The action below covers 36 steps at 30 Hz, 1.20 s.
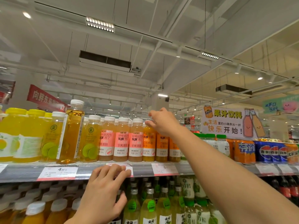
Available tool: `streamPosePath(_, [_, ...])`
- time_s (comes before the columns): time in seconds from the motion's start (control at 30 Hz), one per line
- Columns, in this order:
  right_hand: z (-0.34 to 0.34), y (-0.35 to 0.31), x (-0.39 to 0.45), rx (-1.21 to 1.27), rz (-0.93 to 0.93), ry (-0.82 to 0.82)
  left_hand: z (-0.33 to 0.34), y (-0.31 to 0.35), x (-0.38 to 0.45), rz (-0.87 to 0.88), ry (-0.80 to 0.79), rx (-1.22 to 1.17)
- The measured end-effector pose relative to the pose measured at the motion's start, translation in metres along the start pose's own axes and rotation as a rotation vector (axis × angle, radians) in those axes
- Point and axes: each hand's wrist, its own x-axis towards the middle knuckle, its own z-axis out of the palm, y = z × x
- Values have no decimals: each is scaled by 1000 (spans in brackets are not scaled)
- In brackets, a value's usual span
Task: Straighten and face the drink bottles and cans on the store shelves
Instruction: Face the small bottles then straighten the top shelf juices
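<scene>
My right hand [162, 122] is up at the top shelf, right of the frame's centre, with thumb and fingertips pinching the white cap of an orange juice bottle [148, 143]. That bottle stands at the left end of the orange-label row, touching the last of the pink-label bottles [135, 141] on its left. My left hand [103, 189] is lower, in the bottom middle of the frame, fingers straight and spread, resting flat on the shelf edge rail [142, 171] over a price tag; it holds nothing and only steadies me.

The bottle looks like a small full plastic one, so I judge it moderately heavy for its size, stiff at the cap and neck, softer through the body. The label sleeve is smooth and probably slick, and the neighbours stand so close that I cannot get fingers round the body. The cap is the sensible place to hold: it is ribbed, rigid and free above the row. Turning from there should swing the label to face front, but a top-heavy pull could tip it into the pink ones, so I would twist gently and keep it pressed down on the shelf.

Further left in the frame a taller amber bottle [71, 133] stands tilted and forward of its row, which likely needs straightening too.
</scene>
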Motion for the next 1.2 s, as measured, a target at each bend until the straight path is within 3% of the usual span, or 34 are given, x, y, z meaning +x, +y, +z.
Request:
streamPosePath(0.1, [8, -2, 7, 56, 19, -103, -5, 0, -1, 4, -6, -18])
streamPosePath(0.23, [9, 7, 13, 291, 60, -106, -10, 2, 0, 2, -22, -17])
streamPosePath(0.43, [1, 19, 13, 377, 23, -145, -8, 4, -1, -9, -13, -34])
streamPosePath(0.63, [1, 27, 7, 354, 19, -91, -6, 4, -1, -7, 3, -22])
streamPosePath(0.7, [4, 35, 5, 273, 53, -36, -6, 5, -1, -10, 4, -17])
streamPosePath(0.8, [11, 43, -1, 134, 70, -82, -6, 5, -2, -31, -1, -15])
streamPosePath(1.2, [1, 49, -9, 290, 103, -50, -8, 3, 0, -31, -35, 6])
